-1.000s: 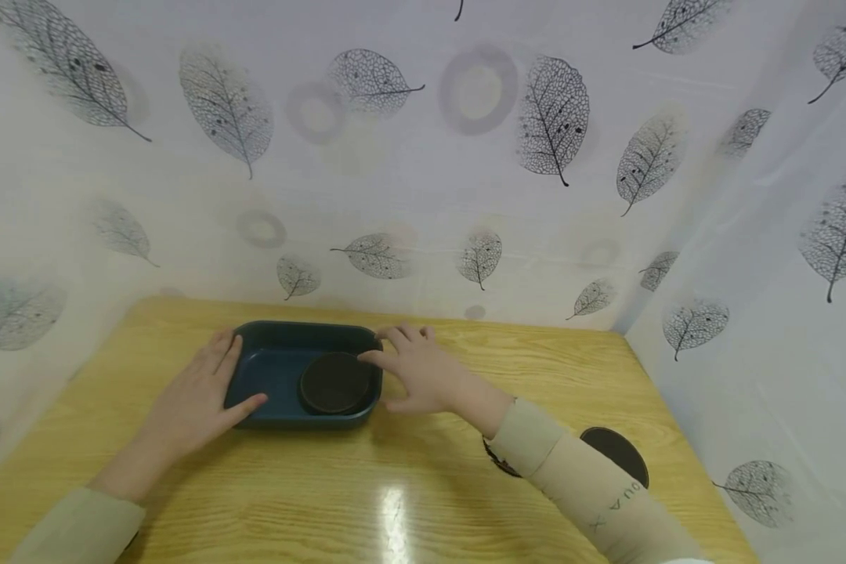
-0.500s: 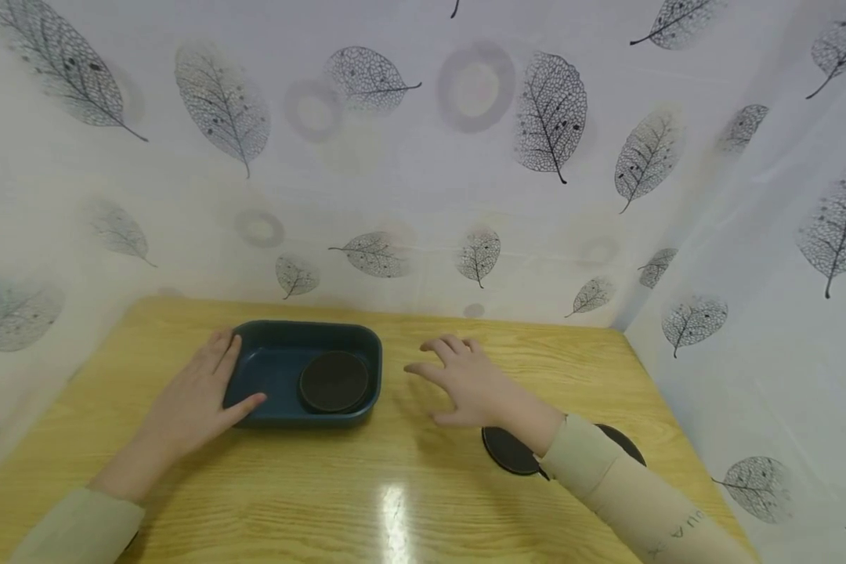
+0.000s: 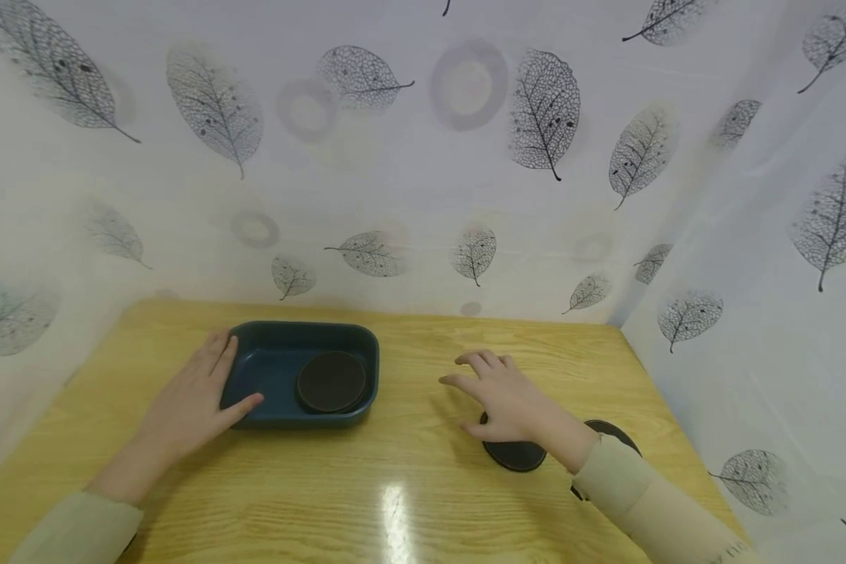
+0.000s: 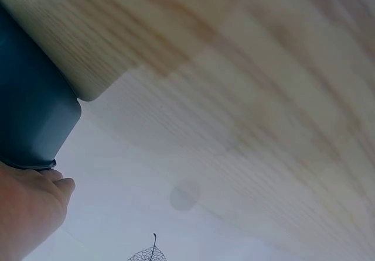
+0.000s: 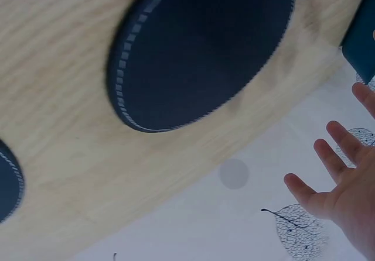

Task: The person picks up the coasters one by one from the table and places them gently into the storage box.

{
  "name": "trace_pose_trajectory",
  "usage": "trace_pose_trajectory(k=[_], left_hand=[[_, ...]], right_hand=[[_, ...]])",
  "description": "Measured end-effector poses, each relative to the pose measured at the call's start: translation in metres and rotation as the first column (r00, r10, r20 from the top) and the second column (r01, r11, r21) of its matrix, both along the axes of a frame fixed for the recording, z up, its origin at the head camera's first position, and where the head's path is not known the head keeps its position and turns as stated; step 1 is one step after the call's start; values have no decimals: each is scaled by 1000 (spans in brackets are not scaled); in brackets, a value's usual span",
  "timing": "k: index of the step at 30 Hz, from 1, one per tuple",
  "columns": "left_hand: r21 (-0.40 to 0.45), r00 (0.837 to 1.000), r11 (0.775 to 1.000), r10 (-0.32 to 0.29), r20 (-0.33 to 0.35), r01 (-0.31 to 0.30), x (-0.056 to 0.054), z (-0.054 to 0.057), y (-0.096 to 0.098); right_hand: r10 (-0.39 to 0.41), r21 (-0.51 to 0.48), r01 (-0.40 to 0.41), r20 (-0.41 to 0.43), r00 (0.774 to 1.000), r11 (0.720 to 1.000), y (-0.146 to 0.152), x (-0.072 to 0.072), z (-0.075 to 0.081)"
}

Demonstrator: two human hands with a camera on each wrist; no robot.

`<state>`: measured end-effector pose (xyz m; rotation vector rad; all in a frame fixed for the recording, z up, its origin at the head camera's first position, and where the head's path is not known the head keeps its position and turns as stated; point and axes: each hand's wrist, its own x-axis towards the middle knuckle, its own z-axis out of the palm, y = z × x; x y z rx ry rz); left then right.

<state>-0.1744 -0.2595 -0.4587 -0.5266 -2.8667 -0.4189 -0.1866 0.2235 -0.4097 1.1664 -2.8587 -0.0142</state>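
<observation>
Tray (image 3: pixel 296 420): dark blue-green, rectangular, rounded at corners; standing level on far left part of table (image 3: pixel 310 501).
Tray disc (image 3: pixel 331 382): black, round; lying inside tray, at right end.
Left hand (image 3: pixel 183 399): placed against left wall of tray; fingers straight along outside, thumb stretched over near left corner of rim; touching, without clasping.
Right hand (image 3: pixel 507 403): raised above table, right of tray and well apart from it; fingers spread and slightly bent, holding nothing.
Middle disc (image 3: pixel 513 457): black, round; lying on table below right hand, partly hidden by it.
Right disc (image 3: pixel 609 429): black; mostly covered by pale right sleeve (image 3: pixel 648 501).
Disc edging: pale, stitch-like; visible in right wrist view.
Backdrop (image 3: pixel 395 172): white, leaf-printed; hanging along far and right sides of table.
</observation>
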Motion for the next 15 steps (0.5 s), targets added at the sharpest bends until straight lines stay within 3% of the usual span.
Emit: trace_pose_trajectory(k=[15], left_hand=[[-6, 1000, 1000, -3, 4, 3, -1, -1, 0]], right_hand=[[-58, 22, 57, 27, 998, 998, 29, 18, -29]])
